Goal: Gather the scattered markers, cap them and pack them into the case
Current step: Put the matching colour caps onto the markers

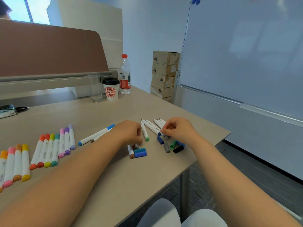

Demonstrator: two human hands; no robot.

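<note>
Several capped markers (49,149) lie side by side on the beige table (114,174) at the left. A blue-capped marker (96,134) lies slanted in the middle. My left hand (129,131) curls its fingers over markers (132,150) next to a teal cap (139,150) and a blue cap (140,154). A green-ended marker (144,131) lies between my hands. My right hand (178,130) pinches the ends of several uncapped markers (155,126). Loose caps (170,145) in navy, grey, green and black lie under it.
A paper coffee cup (111,89), a clear glass (95,87) and a water bottle (125,74) stand at the table's far side. A dark pouch (8,110) lies at the far left. The table's right edge (211,153) runs close beside my right hand.
</note>
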